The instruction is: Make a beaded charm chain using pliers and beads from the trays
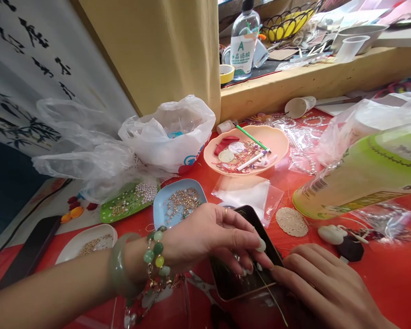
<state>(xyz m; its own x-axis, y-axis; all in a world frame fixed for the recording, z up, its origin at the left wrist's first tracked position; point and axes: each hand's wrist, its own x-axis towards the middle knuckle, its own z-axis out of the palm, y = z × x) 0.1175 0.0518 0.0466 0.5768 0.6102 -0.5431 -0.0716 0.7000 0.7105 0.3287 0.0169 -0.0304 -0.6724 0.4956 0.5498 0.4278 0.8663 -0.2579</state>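
Observation:
My left hand [219, 237], with a green bangle and bead bracelets at the wrist, reaches over a dark, glossy rectangular object [231, 285]. Its fingers are pinched together around the upper end of a thin pale cord [276, 301], which trails down toward me. Small clear, shiny bits [240, 272] show under these fingers; I cannot tell whether they are beads. My right hand [329, 283] is curled at the right, its fingertips meeting those of the left. What it grips is hidden. Scissors [205, 285] lie partly under my left wrist.
A blue dish [159, 212], a green tray [106, 212] and a white dish [68, 244] hold small beads. Behind stands a peach plate [279, 148] with pens. A large yellow-green container [359, 173] leans at right. A dark phone [30, 251] lies left, plastic bags [150, 137] behind.

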